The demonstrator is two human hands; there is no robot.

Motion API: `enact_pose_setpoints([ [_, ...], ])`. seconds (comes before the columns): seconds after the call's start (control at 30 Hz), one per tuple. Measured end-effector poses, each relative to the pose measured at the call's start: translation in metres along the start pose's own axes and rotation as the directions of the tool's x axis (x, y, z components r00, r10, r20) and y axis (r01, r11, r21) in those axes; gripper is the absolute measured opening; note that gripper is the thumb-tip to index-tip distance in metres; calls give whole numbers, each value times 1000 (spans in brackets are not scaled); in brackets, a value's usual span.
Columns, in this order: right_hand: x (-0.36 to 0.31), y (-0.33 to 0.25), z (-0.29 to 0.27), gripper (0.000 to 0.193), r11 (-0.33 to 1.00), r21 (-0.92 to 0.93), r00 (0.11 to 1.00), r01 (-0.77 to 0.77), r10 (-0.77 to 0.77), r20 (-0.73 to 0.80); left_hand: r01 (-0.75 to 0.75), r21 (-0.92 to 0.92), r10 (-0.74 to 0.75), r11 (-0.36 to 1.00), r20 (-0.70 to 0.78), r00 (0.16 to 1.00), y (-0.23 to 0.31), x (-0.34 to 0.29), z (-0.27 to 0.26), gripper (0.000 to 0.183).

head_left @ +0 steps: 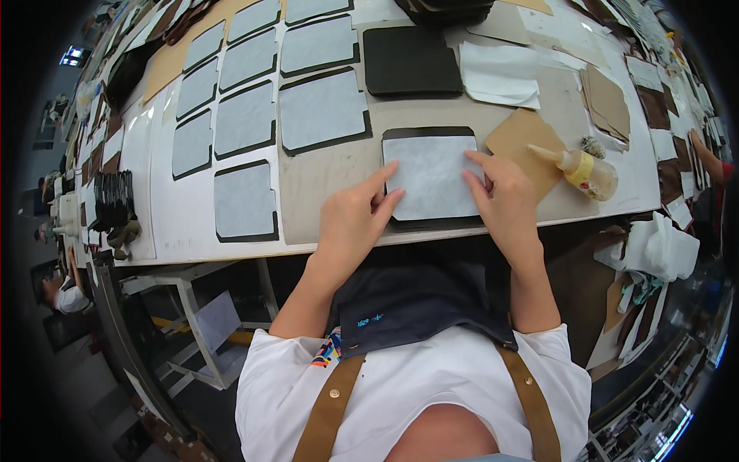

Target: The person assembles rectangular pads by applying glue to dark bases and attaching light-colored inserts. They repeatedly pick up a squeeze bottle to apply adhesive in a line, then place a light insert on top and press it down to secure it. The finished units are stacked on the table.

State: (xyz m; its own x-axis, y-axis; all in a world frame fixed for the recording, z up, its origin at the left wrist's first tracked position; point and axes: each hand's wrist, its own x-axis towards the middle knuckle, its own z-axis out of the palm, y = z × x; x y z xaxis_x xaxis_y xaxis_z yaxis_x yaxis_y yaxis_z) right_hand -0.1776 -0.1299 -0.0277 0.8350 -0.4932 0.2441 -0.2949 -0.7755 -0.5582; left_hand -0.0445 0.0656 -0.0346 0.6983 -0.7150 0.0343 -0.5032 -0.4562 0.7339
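In front of me a pale grey-white sheet [433,179] lies on a black panel [429,132] with rounded corners; black shows along its top and bottom edges. My left hand [352,213] rests at the sheet's left edge, index finger and thumb stretched apart on it, the other fingers curled under. On the right edge, my right hand [506,202] touches the sheet the same way, its index near the upper corner and its thumb lower. Neither hand visibly pinches anything. To the left, several similar black panels with pale sheets [322,109] lie in rows.
Right of my hands are a tan card [525,152] and a glue bottle [589,175] with a pointed nozzle. Farther back lie a stack of black panels [410,61] and white sheets [500,75]. The table's near edge [296,250] runs below my wrists.
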Motion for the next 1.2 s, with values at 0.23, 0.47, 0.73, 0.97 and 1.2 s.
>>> enact_pose_setpoints([
  [0.23, -1, 2, -2, 28, 999, 41, 1000, -18, 18, -4, 64, -84, -63, 994, 17, 998, -7, 9, -14, 28],
  [0.47, -3, 4, -4, 31, 999, 38, 999, -34, 33, 25, -155, 118, 167, 981, -103, 981, -7, 7, -4, 33],
  [0.73, 3, 6, -4, 38, 976, -44, 970, 214, -218, -106, -304, 213, 332, 929, -110, 937, -3, 17, -5, 38],
  [0.97, 10, 7, 12, 43, 921, -19, 913, 390, -384, 133, -437, 301, 440, 848, 61, 896, 1, 20, 18, 49],
  [1.2, -10, 19, -10, 52, 927, -156, 935, 342, -318, 157, -336, 450, 380, 827, -9, 925, -6, 4, 4, 49],
])
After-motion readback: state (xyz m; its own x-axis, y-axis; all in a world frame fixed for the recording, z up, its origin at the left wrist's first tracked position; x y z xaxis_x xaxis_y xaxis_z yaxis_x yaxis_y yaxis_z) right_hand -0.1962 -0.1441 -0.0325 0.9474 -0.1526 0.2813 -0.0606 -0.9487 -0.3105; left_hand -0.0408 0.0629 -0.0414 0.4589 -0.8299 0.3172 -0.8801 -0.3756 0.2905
